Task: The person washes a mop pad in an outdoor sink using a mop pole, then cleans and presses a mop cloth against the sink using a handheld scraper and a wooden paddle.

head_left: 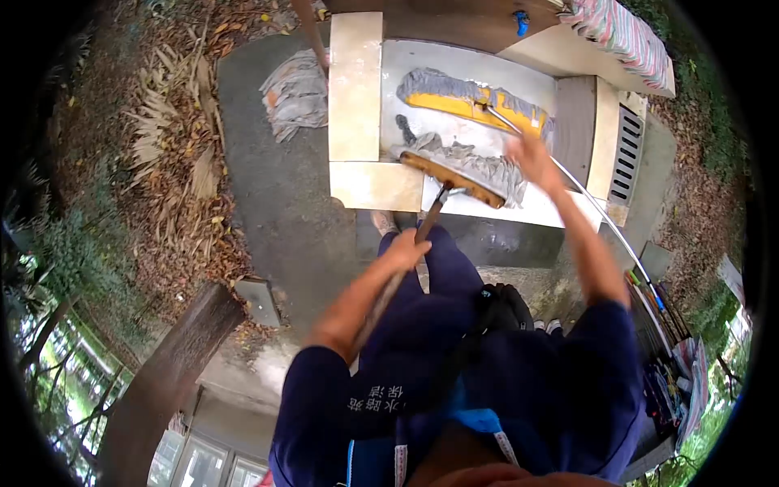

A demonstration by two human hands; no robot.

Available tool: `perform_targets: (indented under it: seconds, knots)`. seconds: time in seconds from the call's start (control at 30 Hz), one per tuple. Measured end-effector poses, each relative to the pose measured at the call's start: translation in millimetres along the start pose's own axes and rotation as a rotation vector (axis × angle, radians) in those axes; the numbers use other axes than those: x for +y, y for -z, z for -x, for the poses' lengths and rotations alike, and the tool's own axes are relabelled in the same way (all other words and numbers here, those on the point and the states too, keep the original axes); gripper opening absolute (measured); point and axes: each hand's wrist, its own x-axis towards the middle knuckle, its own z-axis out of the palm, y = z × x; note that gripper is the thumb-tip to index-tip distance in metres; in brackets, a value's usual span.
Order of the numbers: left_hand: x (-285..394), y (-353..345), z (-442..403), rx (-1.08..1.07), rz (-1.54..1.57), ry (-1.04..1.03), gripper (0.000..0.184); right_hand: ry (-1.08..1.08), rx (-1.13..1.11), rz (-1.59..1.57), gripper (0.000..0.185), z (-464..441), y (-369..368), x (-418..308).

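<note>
My left hand (406, 251) is wrapped round the wooden handle of a flat mop (454, 180). This mop's brown bar head, with wet grey cloth along its far side, lies tilted across the near rim of a white-lined basin (507, 61). A second mop (442, 103), with a yellow head and grey strips, rests inside the basin. Its metal pole runs out to the lower right. My right hand (531, 159) is over the basin, in front of part of that pole. Motion smears its fingers, and whether it touches the pole is unclear.
Pale tiles (355, 89) edge the basin, with a slotted drain grate (626, 154) at right. A grey rag (296, 95) hangs by the left edge and a striped cloth (621, 36) lies at the back. Dry leaves (191, 178) and a tree trunk (166, 390) are on the left.
</note>
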Motion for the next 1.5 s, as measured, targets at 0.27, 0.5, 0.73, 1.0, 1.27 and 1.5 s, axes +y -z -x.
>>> perform_targets:
  seconds: [0.27, 0.5, 0.73, 1.0, 1.27, 1.5]
  knots:
    - [116.0, 89.0, 37.5, -0.023, -0.363, 0.022, 0.027, -0.651, 0.027, -0.362, 0.036, 274.1, -112.4, 42.0]
    - [106.9, 180.8, 155.2, 0.031, -0.632, -0.064, 0.028, -0.656, -0.389, -0.295, 0.041, 296.0, -154.5, -38.1]
    - [-47.6, 334.0, 127.7, 0.105, -1.1, -0.04, 0.036, -0.421, -0.315, -0.089, 0.028, 418.3, -283.8, -88.8]
    - [-117.6, 394.2, 99.7, 0.175, -1.289, -0.221, 0.041, -0.857, -0.367, -0.264, 0.022, 530.7, -339.3, -234.1]
    - [-112.6, 359.3, 160.3, 0.221, -1.343, -0.012, 0.048, -0.547, -0.082, 0.137, 0.025, 513.3, -364.6, -167.0]
    - [-30.9, 291.2, 219.9, 0.305, -1.619, 0.202, 0.04, -0.973, 0.275, -0.584, 0.024, 549.1, -317.2, -138.2]
